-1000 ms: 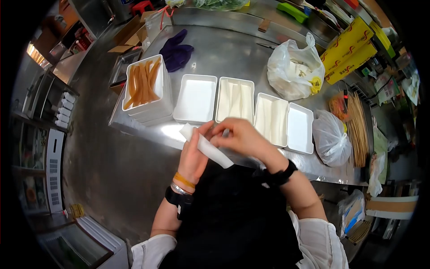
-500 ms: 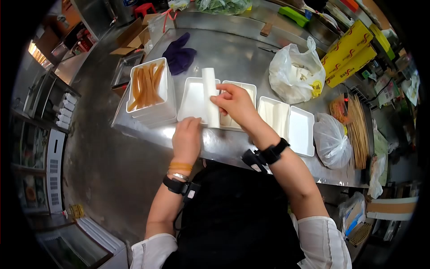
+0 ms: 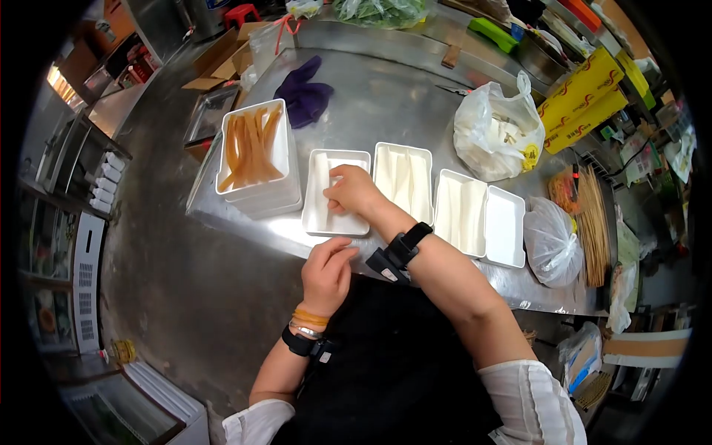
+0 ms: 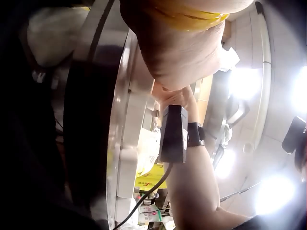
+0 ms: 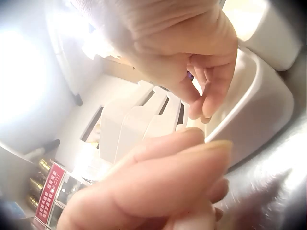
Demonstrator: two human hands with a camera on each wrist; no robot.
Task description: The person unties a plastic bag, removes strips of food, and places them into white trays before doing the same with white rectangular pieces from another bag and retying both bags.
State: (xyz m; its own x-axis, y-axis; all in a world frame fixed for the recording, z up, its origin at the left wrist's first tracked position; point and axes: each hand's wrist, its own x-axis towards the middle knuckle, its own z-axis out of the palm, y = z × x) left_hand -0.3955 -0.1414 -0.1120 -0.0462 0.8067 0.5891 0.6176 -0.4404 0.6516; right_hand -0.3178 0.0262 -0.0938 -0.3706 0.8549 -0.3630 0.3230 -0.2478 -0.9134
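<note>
A white folded strip (image 3: 320, 194) lies lengthwise along the left side of a shallow white tray (image 3: 358, 228). My right hand (image 3: 357, 193) reaches into this tray, its bent fingertips at the strip's right edge. In the right wrist view, thumb and fingertips (image 5: 206, 119) come close together just inside the tray wall; I cannot tell whether they pinch the strip. My left hand (image 3: 326, 278) hovers near the table's front edge, just in front of the tray, with fingers loosely bent and holding nothing. Its fingers also fill the lower right wrist view.
To the right stand two trays of pale strips (image 3: 403, 178) (image 3: 461, 211) and a bare white tray (image 3: 506, 226). A tall white container of brown strips (image 3: 252, 148) stands left, near a purple cloth (image 3: 304, 93). Plastic bags (image 3: 498, 133) and wooden skewers (image 3: 592, 230) occupy the right side.
My right hand has brought the white strip from between both hands over the tray and down into its left side. The left hand moved to the tray's near edge, then drew back.
</note>
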